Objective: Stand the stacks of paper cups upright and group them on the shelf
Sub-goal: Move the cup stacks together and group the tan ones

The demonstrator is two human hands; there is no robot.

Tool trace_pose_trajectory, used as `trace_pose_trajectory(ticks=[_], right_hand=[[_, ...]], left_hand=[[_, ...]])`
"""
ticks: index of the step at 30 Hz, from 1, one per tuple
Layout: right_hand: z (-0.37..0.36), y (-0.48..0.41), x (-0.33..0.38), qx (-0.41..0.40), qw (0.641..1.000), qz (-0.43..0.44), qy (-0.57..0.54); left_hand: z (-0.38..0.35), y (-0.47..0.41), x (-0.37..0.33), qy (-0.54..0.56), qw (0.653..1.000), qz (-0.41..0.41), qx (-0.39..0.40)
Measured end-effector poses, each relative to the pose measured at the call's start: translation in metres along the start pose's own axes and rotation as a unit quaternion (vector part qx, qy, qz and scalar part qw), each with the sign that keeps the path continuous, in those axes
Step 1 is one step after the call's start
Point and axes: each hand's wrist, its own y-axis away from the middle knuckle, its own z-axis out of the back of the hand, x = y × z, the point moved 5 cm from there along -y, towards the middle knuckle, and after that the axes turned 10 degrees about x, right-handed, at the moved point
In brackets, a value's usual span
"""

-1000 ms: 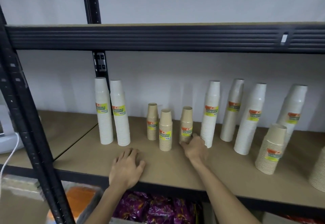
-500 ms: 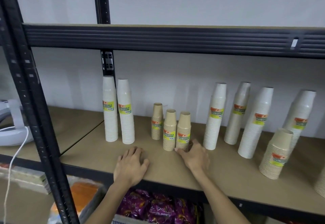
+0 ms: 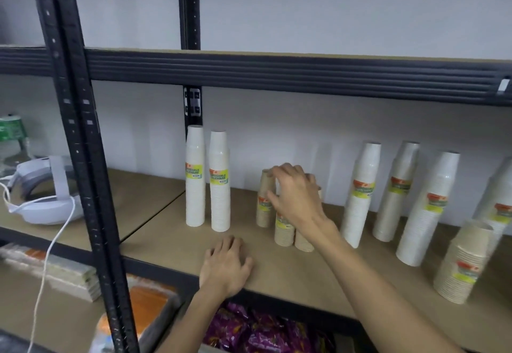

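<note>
Three short brown cup stacks stand upright mid-shelf: one at the back (image 3: 262, 208), one in front (image 3: 283, 232), one to its right (image 3: 303, 241). My right hand (image 3: 295, 196) hovers over their tops, fingers spread and curved, hiding the upper parts of two of them. My left hand (image 3: 225, 265) lies flat on the shelf board (image 3: 171, 230) near its front edge. Two tall white stacks (image 3: 195, 186) (image 3: 220, 189) stand left of the brown ones. Several more tall white stacks (image 3: 358, 200) (image 3: 396, 194) (image 3: 426, 214) lean slightly at the right.
A wider brown cup stack (image 3: 462, 264) stands at the far right front. The upper shelf beam (image 3: 277, 72) runs overhead and a black upright (image 3: 83, 158) rises at the left. A white headset (image 3: 41, 200) with a cable lies on the neighbouring shelf. Purple packets (image 3: 263, 333) lie below.
My right hand has lifted from the shelf beside the right brown stack up to the tops of the brown stacks. The left hand stays flat. The view has shifted left.
</note>
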Motion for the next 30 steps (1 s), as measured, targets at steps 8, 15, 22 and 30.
trace_pose_trajectory(ticks=[8, 15, 22, 30], right_hand=[[-0.046, -0.096, -0.032, 0.317, 0.941, -0.066, 0.093], [-0.029, -0.093, 0.000, 0.269, 0.961, 0.025, 0.055], [0.029, -0.044, 0.020, 0.201, 0.979, 0.029, -0.008], [0.004, 0.028, -0.012, 0.224, 0.968, -0.046, -0.101]], left_hand=[[0.001, -0.003, 0.002, 0.007, 1.000, 0.003, 0.002], [0.000, -0.005, 0.002, -0.009, 1.000, 0.004, -0.002], [0.001, -0.003, 0.002, -0.009, 1.000, 0.001, 0.004], [0.001, -0.002, 0.000, -0.009, 1.000, -0.002, 0.000]])
